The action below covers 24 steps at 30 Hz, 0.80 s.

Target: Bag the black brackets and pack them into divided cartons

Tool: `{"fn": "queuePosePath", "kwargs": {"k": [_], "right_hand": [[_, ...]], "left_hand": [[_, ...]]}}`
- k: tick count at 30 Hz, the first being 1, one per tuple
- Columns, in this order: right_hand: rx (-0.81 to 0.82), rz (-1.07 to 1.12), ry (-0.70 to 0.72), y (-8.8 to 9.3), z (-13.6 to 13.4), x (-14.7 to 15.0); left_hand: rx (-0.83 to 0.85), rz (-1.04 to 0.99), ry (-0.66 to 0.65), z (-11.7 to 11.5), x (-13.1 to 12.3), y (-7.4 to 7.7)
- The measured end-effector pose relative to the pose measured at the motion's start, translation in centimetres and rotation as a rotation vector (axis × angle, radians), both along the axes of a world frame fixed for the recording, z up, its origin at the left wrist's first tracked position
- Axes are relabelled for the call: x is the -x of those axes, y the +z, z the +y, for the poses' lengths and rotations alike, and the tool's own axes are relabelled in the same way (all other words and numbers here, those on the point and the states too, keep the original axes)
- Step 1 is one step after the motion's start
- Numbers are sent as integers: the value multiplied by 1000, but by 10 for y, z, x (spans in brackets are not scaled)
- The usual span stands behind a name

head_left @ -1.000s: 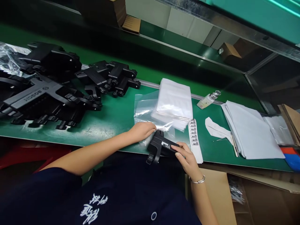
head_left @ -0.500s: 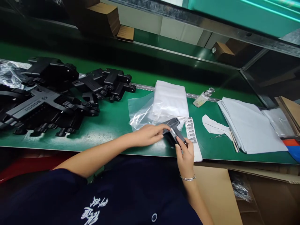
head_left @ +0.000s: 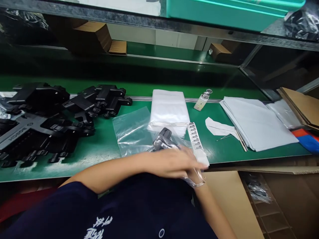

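Observation:
My right hand (head_left: pixel 192 171) is mostly hidden behind my left hand, with clear film round its wrist. It appears to hold a black plastic part (head_left: pixel 163 137) with a small pale label, which lies within a clear plastic bag (head_left: pixel 176 136). Across it reaches my left hand (head_left: pixel 171 162), blurred, thumb and fingers closed at the bag's loose edge near the right wrist. A strip of printed labels (head_left: pixel 194 136) lies just beyond the hands. Another clear bag (head_left: pixel 132 127) is spread flat to the left, beside a stack of clear bags (head_left: pixel 169 106).
Several black plastic parts (head_left: pixel 37 129) are heaped at the left, with more (head_left: pixel 99 99) beside them. A small pump bottle (head_left: pixel 202 100) stands behind torn white paper (head_left: pixel 218 126). White sheets (head_left: pixel 256 122) lie at the right. An open cardboard box (head_left: pixel 229 199) sits below the table edge.
The black part, held bare before, is now within clear plastic. My left hand has moved right, from the part's label to over my right hand and wrist. The camera view has shifted.

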State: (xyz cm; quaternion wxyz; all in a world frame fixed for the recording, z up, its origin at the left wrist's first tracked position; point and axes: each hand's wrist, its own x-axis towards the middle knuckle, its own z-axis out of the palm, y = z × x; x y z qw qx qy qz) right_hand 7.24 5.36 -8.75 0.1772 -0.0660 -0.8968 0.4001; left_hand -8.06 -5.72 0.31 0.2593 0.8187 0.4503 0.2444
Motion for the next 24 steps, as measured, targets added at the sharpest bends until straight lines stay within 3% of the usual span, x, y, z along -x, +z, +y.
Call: {"fn": "queuePosePath", "kwargs": {"k": [3,5,7,9,12,13,15,17,18,21,24], "right_hand": [[-233,45,78,16,-7,1],[-431,84,201,27,-10,6],[-510,137,224,37,-8,8],[-420,192,17,43,-2,4],[-166,359,-547,51,3,-5],[-137,411,-607,54,1,-5],[-221,418,-423,59,-13,2],[-378,261,-116,66,-30,18],[-437,176,-53,69,-37,27],[-532,-14,-71,79,-43,47],[-525,-146,60,87,-32,41]], "left_hand": [[77,225,239,3,43,15],[241,332,219,5,59,17],[402,284,184,1,67,10],[452,136,291,-12,70,-6],[356,-98,654,-35,71,-39],[316,-165,762,-41,70,-49],[254,-252,911,-49,63,-63],[229,-260,949,-53,52,-68],[228,-233,937,-55,47,-67],[173,-85,832,-63,33,-63],[-45,93,639,-67,27,-63]]}}
